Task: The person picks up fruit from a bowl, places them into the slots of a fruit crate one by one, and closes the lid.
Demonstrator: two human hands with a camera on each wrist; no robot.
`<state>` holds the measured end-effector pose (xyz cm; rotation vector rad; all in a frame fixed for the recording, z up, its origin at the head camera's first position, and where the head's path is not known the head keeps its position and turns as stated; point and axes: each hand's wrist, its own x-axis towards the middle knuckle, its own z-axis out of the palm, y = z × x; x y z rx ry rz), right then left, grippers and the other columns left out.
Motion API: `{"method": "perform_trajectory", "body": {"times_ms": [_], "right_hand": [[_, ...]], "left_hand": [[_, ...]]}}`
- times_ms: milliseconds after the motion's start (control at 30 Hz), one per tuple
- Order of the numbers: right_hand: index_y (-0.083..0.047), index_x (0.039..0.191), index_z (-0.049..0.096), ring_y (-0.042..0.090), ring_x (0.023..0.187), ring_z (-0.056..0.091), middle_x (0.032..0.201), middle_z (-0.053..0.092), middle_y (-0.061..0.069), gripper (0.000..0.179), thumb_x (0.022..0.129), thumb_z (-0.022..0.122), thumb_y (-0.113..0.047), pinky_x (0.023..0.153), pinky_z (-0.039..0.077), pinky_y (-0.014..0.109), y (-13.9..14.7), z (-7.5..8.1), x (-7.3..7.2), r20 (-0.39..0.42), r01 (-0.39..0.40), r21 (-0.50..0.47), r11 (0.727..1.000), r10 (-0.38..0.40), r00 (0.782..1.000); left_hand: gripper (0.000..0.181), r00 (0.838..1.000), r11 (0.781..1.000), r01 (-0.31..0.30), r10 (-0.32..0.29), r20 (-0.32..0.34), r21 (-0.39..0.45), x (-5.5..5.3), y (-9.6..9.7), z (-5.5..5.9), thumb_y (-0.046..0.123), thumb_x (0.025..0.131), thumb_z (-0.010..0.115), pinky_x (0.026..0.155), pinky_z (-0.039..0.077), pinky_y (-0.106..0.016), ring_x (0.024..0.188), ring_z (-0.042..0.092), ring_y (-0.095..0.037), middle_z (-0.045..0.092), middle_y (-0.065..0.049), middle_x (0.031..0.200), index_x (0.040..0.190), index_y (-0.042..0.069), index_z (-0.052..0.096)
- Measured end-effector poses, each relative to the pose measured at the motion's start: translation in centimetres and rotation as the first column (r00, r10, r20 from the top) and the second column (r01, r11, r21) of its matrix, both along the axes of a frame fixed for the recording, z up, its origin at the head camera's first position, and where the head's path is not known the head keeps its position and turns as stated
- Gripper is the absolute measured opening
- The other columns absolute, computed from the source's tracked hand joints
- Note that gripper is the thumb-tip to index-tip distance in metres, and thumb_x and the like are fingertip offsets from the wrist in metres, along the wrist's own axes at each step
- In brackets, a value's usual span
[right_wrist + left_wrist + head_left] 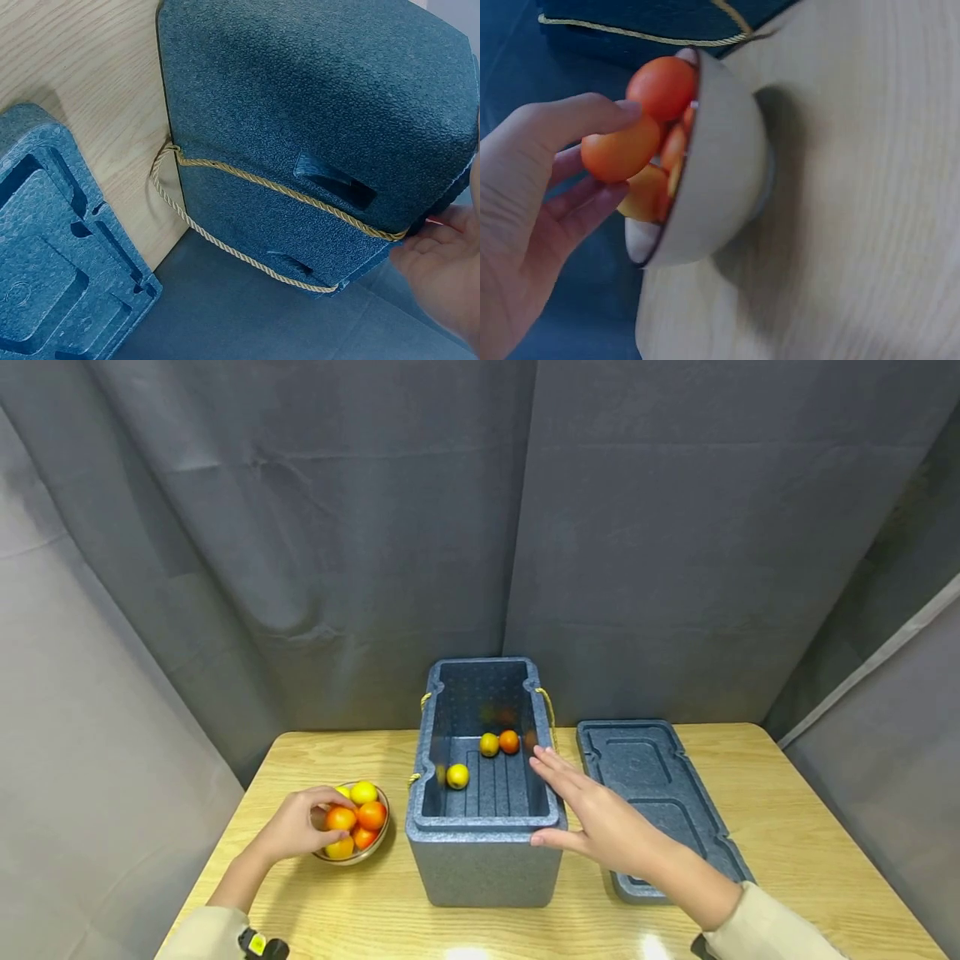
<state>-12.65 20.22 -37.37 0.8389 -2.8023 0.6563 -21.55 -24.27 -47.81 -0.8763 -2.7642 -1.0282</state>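
Note:
At the left, my left hand (300, 827) reaches over a bowl (720, 165) of fruit. Its thumb and fingertips pinch a small orange (620, 150) at the top of the pile. Around that one lie more oranges (372, 815) and yellow lemon-like fruit (364, 792). My right hand (600, 818) lies with straight fingers along the right rim of a grey foam box (487, 872), thumb near its front corner. Inside the open box are two yellow fruits (457, 776) and one orange (508, 742).
The box's grey lid (652, 768) lies on the wooden table (360, 910), right of the box and partly under my right forearm in the head view. A yellow cord (285, 193) hangs on the box's side. Grey curtains (375, 527) close off the back and sides.

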Motion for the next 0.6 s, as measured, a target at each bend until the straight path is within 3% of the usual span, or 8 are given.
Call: {"method": "perform_trajectory", "body": {"times_ms": [367,500,600], "right_hand": [[-0.011,0.15,0.033,0.027,0.145,0.031,0.16,0.027,0.005,0.088,0.082,0.06,-0.06,0.105,0.045,0.047,0.0,0.0,0.0,0.01,0.002,0.002,1.0,-0.002,1.0],[-0.011,0.15,0.033,0.027,0.145,0.031,0.159,0.027,0.005,0.088,0.082,0.06,-0.06,0.105,0.044,0.047,0.0,0.0,0.0,0.005,0.0,-0.001,1.0,0.0,1.0],[-0.011,0.149,0.034,0.027,0.145,0.032,0.159,0.028,0.005,0.088,0.082,0.061,-0.06,0.105,0.044,0.047,0.0,0.0,0.0,-0.003,-0.003,-0.001,1.0,0.003,1.0]], "left_hand": [[0.03,0.979,0.99,0.011,-0.039,0.198,0.141,-0.5,0.1,1.7,0.015,0.073,0.083,0.076,0.056,-0.021,0.092,0.06,0.001,0.071,-0.012,0.104,0.101,0.01,0.072],[0.034,0.957,0.984,-0.011,-0.041,0.289,0.176,-0.6,0.3,2.2,0.016,0.075,0.081,0.078,0.056,-0.021,0.091,0.065,-0.006,0.069,-0.017,0.11,0.105,0.007,0.07],[0.036,0.946,0.98,-0.023,-0.043,0.321,0.198,-0.7,0.6,2.6,0.016,0.075,0.08,0.08,0.056,-0.022,0.091,0.068,-0.012,0.067,-0.02,0.113,0.107,0.005,0.069]]}}
